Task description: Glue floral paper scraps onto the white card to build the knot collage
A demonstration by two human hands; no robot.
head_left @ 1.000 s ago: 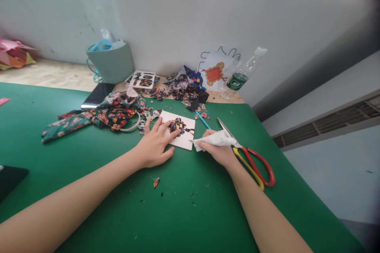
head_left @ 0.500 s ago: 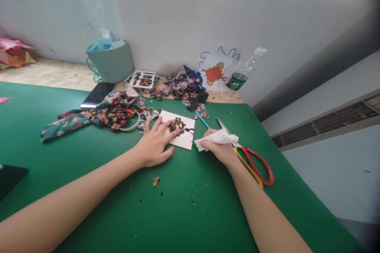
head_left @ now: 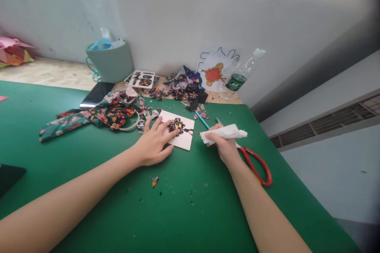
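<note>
My left hand (head_left: 154, 142) lies with fingers spread on a white square board (head_left: 183, 142), partly covering the dark floral fabric pattern (head_left: 176, 126) on it. A folded white tissue (head_left: 228, 132) is gripped in my right hand (head_left: 224, 148), just right of the board and apart from it. Beneath and beside my right wrist are scissors (head_left: 261, 164) with a red handle; their other, yellow handle is mostly hidden by the forearm. A thin blue stick (head_left: 202, 120) rests on the green table between the board and the scissors.
Floral fabric (head_left: 109, 114) and a white tape roll (head_left: 130, 122) lie left of the board. Fabric scraps (head_left: 184, 87), patterned cards (head_left: 142, 79), a green basket (head_left: 109, 63) and a plastic bottle (head_left: 242, 79) stand along the wall. Small scraps (head_left: 154, 182) dot the near table.
My right hand has moved to the right, away from the board, with the tissue still in it. It now covers more of the scissors. My left hand stays on the board.
</note>
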